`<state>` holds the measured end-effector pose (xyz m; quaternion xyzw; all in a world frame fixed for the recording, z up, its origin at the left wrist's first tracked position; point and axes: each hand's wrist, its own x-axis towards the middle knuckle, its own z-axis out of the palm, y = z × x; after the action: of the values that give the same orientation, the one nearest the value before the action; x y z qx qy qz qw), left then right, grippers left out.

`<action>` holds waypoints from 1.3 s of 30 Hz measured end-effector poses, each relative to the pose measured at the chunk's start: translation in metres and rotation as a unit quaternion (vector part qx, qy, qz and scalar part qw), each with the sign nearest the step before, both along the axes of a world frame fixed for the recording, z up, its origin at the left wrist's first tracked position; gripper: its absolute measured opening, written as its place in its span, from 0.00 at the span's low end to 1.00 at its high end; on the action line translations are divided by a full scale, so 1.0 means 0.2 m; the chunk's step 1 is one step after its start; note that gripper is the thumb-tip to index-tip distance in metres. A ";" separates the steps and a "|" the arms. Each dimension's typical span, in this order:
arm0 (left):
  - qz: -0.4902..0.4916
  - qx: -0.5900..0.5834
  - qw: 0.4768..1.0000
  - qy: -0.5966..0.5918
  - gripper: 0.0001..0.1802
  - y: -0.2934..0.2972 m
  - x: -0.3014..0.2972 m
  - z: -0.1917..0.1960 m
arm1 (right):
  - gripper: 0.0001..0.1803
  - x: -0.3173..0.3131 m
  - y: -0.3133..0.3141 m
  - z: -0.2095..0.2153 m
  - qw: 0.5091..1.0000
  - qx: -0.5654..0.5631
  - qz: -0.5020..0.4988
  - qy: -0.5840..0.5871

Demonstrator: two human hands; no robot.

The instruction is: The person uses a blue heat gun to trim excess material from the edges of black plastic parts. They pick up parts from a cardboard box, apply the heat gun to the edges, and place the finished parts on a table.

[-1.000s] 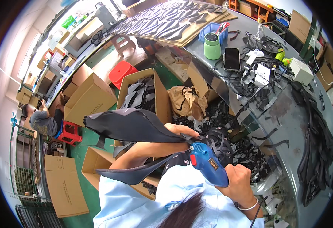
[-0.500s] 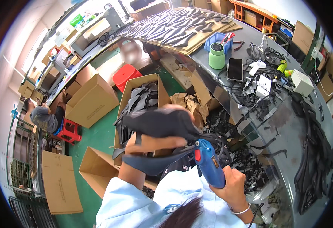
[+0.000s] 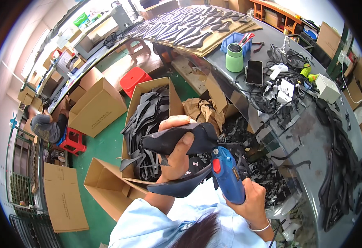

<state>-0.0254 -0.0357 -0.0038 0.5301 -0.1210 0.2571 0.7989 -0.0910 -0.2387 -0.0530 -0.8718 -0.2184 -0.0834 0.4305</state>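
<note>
We hold a dark curved shoe-upper piece (image 3: 176, 140) up in front of us, just below the middle of the view, and our left hand (image 3: 179, 155) is wrapped around it, thumb pressed flat across its top face and the other fingers curled behind, so the piece is clamped tight. A second dark blue strip (image 3: 179, 186) curves out from under that hand toward seven o'clock. At five o'clock from the piece, our right hand (image 3: 251, 198) is closed in a full fist around the handle of a blue glue gun (image 3: 227, 173), its red trigger showing on the upper side and its nozzle end right up against the piece's right edge; whether the tip actually touches, we cannot tell. Just behind our left hand, at eleven o'clock, sits an open cardboard box (image 3: 148, 89) packed with more dark cut pieces. At three o'clock the grey workbench (image 3: 313, 136) sweeps round, littered with black offcuts and cables. Further up it, at one o'clock, we see a green cup (image 3: 234, 58) with a black phone (image 3: 254, 72) just beside it, and a board of laid-out dark pieces (image 3: 189, 29) at twelve. Well away at nine o'clock, another person (image 3: 44, 124) crouches by a red stool (image 3: 73, 140) on the green floor.
</note>
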 end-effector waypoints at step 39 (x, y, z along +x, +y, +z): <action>-0.179 0.317 0.928 0.082 0.21 0.07 -0.03 0.04 | 0.21 -0.02 -0.01 0.08 0.998 -0.013 0.006 -0.065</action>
<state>-0.0320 -0.0223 0.0037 0.7442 -0.2234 0.0137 0.6294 -0.0957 -0.2405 -0.0365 -0.8685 -0.2525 -0.1348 0.4048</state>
